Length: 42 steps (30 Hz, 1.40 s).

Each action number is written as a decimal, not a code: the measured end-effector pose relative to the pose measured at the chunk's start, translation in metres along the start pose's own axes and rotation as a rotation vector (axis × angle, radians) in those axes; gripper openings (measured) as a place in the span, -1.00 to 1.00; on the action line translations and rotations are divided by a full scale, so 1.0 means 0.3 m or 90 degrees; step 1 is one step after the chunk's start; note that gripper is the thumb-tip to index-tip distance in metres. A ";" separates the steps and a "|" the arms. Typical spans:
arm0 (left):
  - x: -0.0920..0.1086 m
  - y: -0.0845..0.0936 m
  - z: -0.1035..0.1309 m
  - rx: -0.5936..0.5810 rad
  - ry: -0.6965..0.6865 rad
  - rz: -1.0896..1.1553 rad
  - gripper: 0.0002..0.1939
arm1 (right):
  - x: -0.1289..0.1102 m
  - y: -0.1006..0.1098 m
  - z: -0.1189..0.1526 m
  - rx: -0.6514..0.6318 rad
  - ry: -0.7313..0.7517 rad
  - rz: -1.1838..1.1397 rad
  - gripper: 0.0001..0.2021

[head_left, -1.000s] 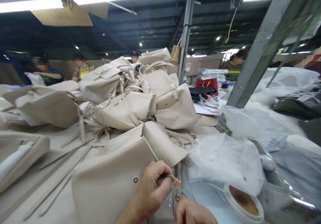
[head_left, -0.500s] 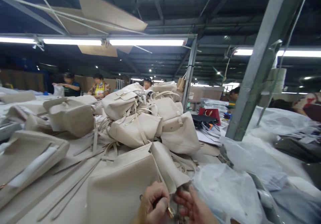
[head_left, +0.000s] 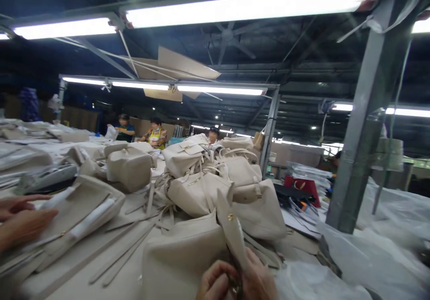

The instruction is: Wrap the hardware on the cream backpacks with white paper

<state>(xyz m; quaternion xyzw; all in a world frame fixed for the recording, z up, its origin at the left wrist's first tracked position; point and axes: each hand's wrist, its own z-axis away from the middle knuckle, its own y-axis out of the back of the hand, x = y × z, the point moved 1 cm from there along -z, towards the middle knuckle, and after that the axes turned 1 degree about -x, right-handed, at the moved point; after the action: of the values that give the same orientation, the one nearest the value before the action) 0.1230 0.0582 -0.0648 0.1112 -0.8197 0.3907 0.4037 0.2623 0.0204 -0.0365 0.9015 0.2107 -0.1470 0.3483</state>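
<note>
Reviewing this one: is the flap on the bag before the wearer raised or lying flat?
Raised: the flap points upward beside the beige bag, right hand at its lower end.

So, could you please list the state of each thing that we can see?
Beige flap: raised, metal fitting showing
Right hand: against the flap, grip partly hidden
Left hand: fingers curled, hold unclear
Nearest bag: partly out of frame
Heaped bags: piled on one another
Clear plastic: crumpled
Strip lights: lit
Ceiling fan: spinning or still, cannot tell
</note>
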 end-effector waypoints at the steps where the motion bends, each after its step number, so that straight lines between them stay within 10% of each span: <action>1: 0.028 0.000 0.013 0.040 -0.013 0.076 -0.52 | -0.018 0.000 0.007 -0.015 0.053 0.041 -0.53; 7: 0.234 0.057 0.161 0.172 0.018 0.288 -0.33 | -0.018 0.030 0.060 -0.050 0.276 0.299 -0.14; 16: 0.348 0.037 0.110 0.292 0.085 -0.098 -0.52 | -0.027 0.072 0.106 -0.123 0.259 0.275 -0.16; 24: 0.318 0.039 0.098 0.289 0.135 -0.140 -0.58 | 0.007 0.157 0.107 -0.197 0.140 0.097 -0.20; 31: 0.292 -0.031 0.153 0.144 0.296 -0.112 -0.54 | -0.260 0.178 0.086 -0.173 -0.078 -0.083 -0.78; 42: 0.197 -0.090 0.207 0.111 0.124 -0.346 -0.63 | -0.326 0.123 0.120 -0.074 -0.034 0.050 -0.79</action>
<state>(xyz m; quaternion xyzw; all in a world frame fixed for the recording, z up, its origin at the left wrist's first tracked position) 0.0623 0.0026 -0.0286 0.3227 -0.6804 0.3464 0.5594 0.1907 -0.0562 -0.0011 0.8830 0.1737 -0.1448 0.4112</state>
